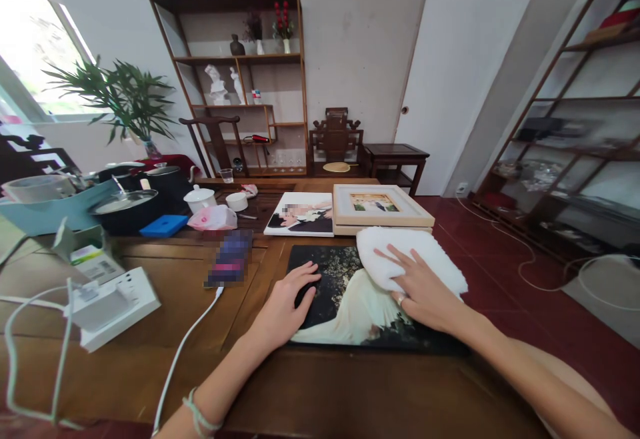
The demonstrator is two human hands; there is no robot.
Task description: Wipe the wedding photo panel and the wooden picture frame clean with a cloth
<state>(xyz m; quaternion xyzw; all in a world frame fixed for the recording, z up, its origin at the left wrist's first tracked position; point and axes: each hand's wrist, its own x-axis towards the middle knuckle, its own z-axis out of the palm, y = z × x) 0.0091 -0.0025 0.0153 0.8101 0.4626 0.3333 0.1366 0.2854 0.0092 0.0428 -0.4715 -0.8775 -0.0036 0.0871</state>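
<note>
Print (350,305) lies flat at the counter's (175,372) near edge, its long side seemingly running left to right. Left hand (287,302) rests on its left edge, fingers flat and spread, gripping nothing. Right hand (423,289) lies palm-down on the cloth (395,249), fingers splayed and not curled round it. The cloth covers the print's far right corner, just before a frame (377,205).

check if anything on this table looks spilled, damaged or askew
Nothing spilled or broken shows. The left hand lies flat on the dark photo print, and the right hand presses a white cloth on it. The one untidy spot is at left: a white power strip sits askew, with a loose cable trailing across the table.
</note>
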